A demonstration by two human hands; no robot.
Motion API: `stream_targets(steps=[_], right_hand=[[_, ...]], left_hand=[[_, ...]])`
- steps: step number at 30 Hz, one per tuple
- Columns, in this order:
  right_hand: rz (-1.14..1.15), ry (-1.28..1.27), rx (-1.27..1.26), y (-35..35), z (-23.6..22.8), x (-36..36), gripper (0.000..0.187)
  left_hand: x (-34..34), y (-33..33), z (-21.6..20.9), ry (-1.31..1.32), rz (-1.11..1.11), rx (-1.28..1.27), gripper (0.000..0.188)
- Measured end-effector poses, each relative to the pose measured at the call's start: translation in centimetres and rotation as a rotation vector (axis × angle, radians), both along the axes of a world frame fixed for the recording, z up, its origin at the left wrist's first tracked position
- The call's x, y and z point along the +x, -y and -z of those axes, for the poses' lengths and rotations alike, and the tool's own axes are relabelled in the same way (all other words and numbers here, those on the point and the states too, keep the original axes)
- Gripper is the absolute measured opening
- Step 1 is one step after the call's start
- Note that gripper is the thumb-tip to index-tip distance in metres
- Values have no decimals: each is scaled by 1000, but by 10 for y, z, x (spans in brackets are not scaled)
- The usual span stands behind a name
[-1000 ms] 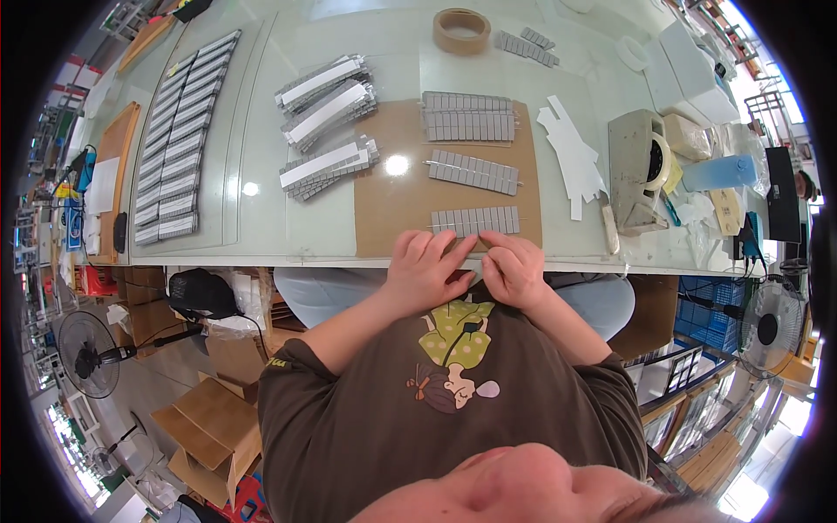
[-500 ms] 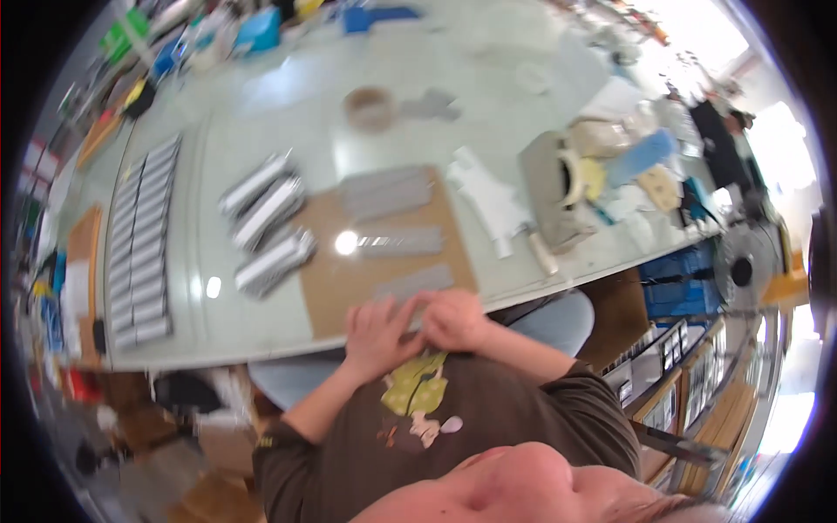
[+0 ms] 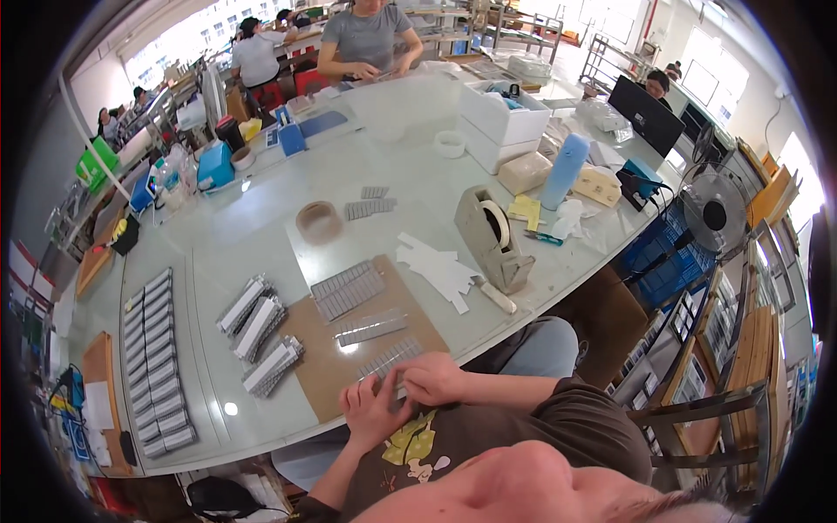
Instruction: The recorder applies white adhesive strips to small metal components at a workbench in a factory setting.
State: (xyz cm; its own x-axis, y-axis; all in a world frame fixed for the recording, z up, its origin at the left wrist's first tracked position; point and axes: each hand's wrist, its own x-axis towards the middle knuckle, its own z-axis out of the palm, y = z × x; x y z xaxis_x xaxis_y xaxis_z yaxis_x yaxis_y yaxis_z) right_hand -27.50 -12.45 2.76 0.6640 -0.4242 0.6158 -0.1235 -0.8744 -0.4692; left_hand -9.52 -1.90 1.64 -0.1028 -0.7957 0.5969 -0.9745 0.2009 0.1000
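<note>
My left hand [image 3: 373,411] and my right hand [image 3: 433,380] meet at the front edge of the table, fingers bent and pressed together. Whatever they pinch is too small or hidden to name. Just beyond my fingertips lies a grey segmented strip [image 3: 390,357] on a brown board [image 3: 324,381]. Farther up the same board are a shiny clear-and-grey strip [image 3: 371,328] and a wider block of grey strips [image 3: 347,291]. Bundles of pale grey strips [image 3: 261,329] lie left of the board. White paper pieces [image 3: 433,268] sit to its right.
Long rows of grey bundles [image 3: 159,362] line the table's left side. At right stand a tape dispenser [image 3: 493,240], a knife-like tool with a pale handle [image 3: 497,297] and a blue bottle [image 3: 565,172]. A tape roll [image 3: 319,223] lies mid-table. A co-worker [image 3: 370,44] works across the table.
The view has tilted up, bringing the far table and other people into sight. My hands stay together by the board's near edge, with little visible change in their grip.
</note>
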Motion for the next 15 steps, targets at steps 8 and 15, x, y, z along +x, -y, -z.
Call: stream_targets(steps=[8, 15], right_hand=[[6, 63, 32, -8, 4, 0, 11], [-3, 79, 9, -9, 12, -6, 11]], left_hand=[[2, -9, 8, 22, -17, 18, 64], [1, -9, 15, 15, 4, 53, 68]])
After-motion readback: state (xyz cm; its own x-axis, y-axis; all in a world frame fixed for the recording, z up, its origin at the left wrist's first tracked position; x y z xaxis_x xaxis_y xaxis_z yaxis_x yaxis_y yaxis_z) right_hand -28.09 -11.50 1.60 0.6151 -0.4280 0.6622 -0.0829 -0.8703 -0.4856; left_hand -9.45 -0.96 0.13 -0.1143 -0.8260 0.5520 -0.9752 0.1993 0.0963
